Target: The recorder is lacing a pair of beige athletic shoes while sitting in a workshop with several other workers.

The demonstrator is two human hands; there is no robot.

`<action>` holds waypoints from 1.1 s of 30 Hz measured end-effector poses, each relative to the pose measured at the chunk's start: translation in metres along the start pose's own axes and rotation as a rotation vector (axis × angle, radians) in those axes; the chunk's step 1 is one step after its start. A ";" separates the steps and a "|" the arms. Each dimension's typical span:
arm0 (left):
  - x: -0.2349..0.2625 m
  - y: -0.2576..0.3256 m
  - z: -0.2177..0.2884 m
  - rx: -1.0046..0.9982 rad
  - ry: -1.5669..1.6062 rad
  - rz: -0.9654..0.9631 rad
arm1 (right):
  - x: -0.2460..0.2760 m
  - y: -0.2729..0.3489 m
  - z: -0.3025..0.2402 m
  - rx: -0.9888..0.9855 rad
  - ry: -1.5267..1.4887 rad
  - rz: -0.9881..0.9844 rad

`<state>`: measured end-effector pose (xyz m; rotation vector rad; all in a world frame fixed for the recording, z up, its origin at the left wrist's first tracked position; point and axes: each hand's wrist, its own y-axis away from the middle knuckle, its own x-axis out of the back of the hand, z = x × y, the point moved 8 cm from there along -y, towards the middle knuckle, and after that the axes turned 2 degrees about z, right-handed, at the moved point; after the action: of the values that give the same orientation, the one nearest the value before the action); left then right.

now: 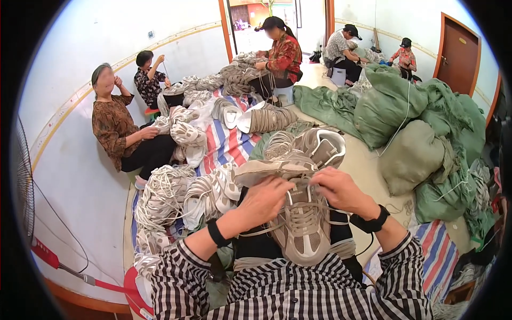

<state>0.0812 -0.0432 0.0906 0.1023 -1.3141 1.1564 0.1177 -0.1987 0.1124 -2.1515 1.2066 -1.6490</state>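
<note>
A brown and beige sneaker (303, 224) rests on my lap, toe toward me, its flat tan shoelace (305, 213) crossing the front in rows. On the left of its tongue, the fingers of my left hand (265, 200) are pinched together at the upper eyelets, apparently on the lace. My right hand (345, 192) pinches at the opposite upper eyelets; its fingertips partly hide what they hold. Loops of lace hang out on both sides of the shoe. Just beyond my hands lie another sneaker on its side (274, 166) and an upright one (321, 146).
Bundled sneakers and laces (165, 197) are heaped at my left on a striped sheet (226, 141). Stuffed green sacks (389, 106) crowd the right. Several people sit working around the room. A fan (24, 176) stands at the left edge beside a red stool (133, 282).
</note>
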 end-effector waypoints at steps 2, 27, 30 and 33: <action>-0.011 -0.009 0.008 -0.127 -0.065 -0.161 | -0.019 -0.010 -0.013 0.094 0.159 -0.183; -0.064 -0.023 -0.013 -0.083 -0.010 -0.772 | -0.072 -0.020 -0.010 0.410 0.428 -0.816; -0.069 -0.023 -0.017 -0.026 -0.037 -0.848 | -0.074 -0.027 -0.013 0.263 0.508 -0.935; -0.064 -0.028 -0.014 0.021 0.002 -0.883 | -0.081 -0.026 -0.013 0.220 0.571 -0.955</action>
<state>0.1219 -0.0858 0.0507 0.6290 -1.0658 0.4100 0.1147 -0.1223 0.0737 -2.3124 -0.0703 -2.7156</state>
